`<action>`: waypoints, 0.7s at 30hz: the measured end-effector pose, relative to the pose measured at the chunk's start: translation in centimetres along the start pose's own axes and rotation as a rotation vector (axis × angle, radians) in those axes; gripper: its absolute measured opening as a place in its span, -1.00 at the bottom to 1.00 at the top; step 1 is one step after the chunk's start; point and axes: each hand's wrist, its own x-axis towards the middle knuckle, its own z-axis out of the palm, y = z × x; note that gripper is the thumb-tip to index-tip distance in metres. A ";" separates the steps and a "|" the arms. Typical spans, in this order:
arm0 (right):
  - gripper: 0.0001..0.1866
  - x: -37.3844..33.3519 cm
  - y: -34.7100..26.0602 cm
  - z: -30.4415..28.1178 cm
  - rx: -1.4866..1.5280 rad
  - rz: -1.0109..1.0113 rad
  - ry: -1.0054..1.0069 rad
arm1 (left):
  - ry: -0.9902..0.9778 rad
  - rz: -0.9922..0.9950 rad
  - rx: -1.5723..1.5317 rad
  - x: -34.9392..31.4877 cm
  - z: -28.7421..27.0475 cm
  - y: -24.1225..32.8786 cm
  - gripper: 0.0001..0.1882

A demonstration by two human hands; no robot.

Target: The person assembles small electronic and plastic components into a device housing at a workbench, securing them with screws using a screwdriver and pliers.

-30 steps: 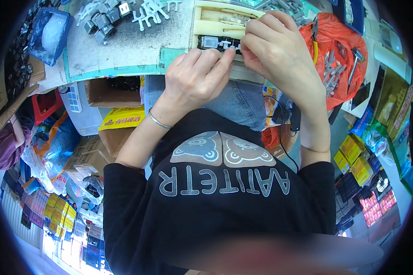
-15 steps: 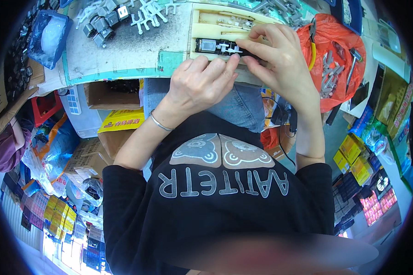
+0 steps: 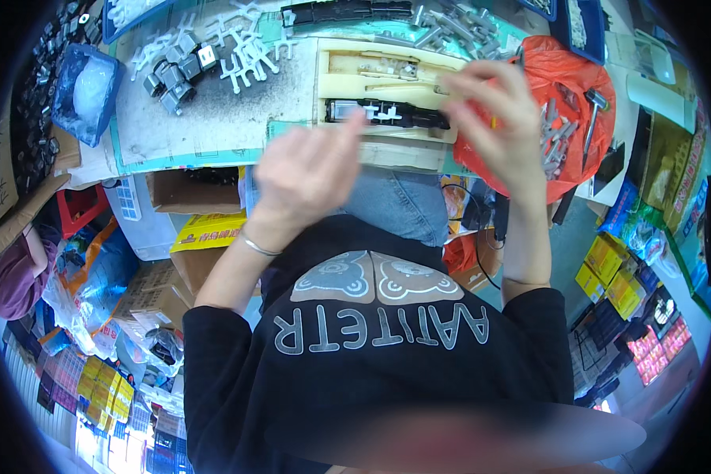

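A long black plastic housing (image 3: 423, 116) lies in the lower slot of a cream-coloured fixture (image 3: 455, 73) at the table's front edge. White cross-shaped plastic pieces (image 3: 384, 113) and a grey block (image 3: 343, 110) sit inside the housing. My left hand (image 3: 310, 170), smeared by motion, is curled at the housing's left part; whether its fingertips hold anything is hidden. Past the fixture's right end my right hand (image 3: 502, 110) is raised, also blurred, with thumb and fingers apart and nothing visible between them.
Grey blocks (image 3: 174, 79) and grey branched pieces (image 3: 249, 59) lie left of the fixture. Behind it are a black strip (image 3: 347, 11) and grey tubular parts (image 3: 454, 30). A red bag (image 3: 565, 71) with a hammer (image 3: 594, 118) stands at right, a blue tray (image 3: 87, 95) at left.
Both hands have come off the middle of the housing: the left moved left and nearer me, the right moved to the right. The view has shifted, showing more of the table's far side.
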 end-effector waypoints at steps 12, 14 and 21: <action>-0.86 4.7 2.6 0.5 -0.391 0.065 -0.022 | -0.163 -0.307 0.305 2.2 -2.1 -4.5 -0.85; -0.84 4.9 2.5 0.4 -0.371 0.091 -0.036 | -0.165 -0.240 0.290 2.3 -2.1 -4.9 -0.89; -0.79 3.7 3.0 0.0 0.129 0.360 0.002 | -0.222 -0.276 0.339 3.3 -2.1 -4.6 -0.88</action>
